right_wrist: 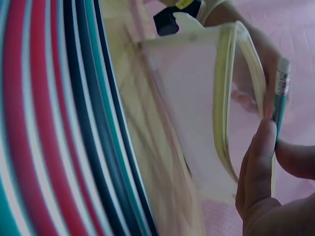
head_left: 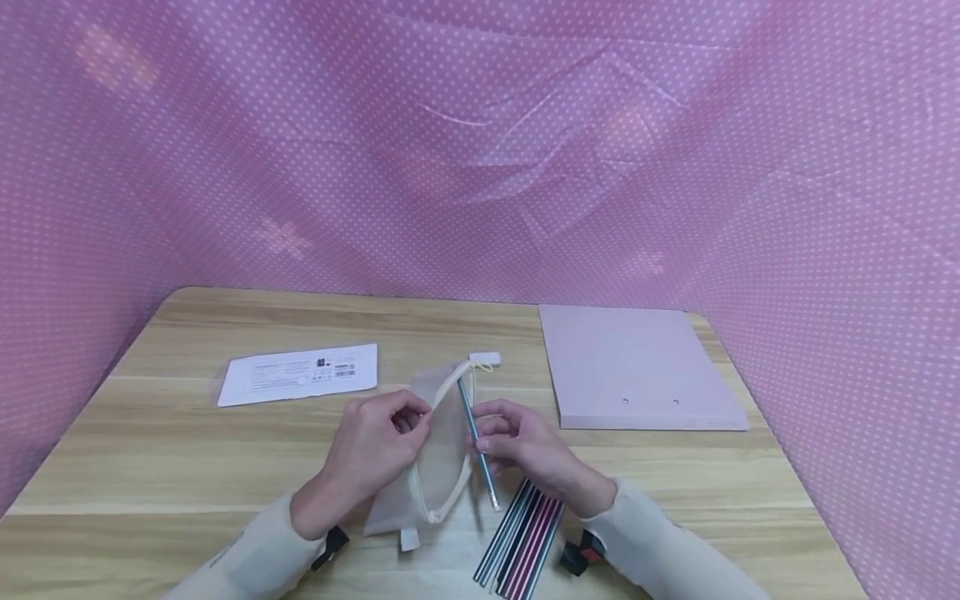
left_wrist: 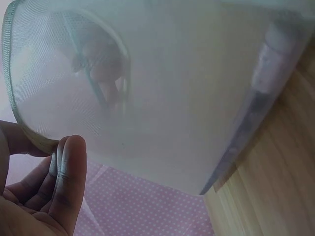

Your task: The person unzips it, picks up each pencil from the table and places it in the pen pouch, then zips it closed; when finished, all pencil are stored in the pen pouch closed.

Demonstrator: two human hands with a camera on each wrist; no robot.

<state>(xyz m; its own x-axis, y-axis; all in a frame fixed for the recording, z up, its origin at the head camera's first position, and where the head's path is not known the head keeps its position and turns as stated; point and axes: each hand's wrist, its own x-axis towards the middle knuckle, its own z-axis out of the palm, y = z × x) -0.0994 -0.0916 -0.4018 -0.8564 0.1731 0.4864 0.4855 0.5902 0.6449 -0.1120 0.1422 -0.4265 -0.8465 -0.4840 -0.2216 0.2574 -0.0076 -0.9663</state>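
A pale translucent zip pouch (head_left: 442,442) stands tilted with its mouth spread, in the middle of the table. My left hand (head_left: 367,442) pinches the left edge of the mouth between thumb and fingers. In my right hand (head_left: 528,446) a blue-green pencil (head_left: 487,479) is held, its eraser end toward me. Its far end reaches into the pouch's mouth, and through the mesh the pencil shows in the left wrist view. A long dark thing with a pale end (left_wrist: 268,64) appears along the pouch's lower side there.
Several pencils (head_left: 521,542), dark, red and teal, lie in a row under my right wrist. A small white block (head_left: 486,358) is behind the pouch. Back left lies a white printed card (head_left: 300,373); a pale pink folder (head_left: 637,367) lies back right. Pink dotted cloth (head_left: 480,167) hangs around the table.
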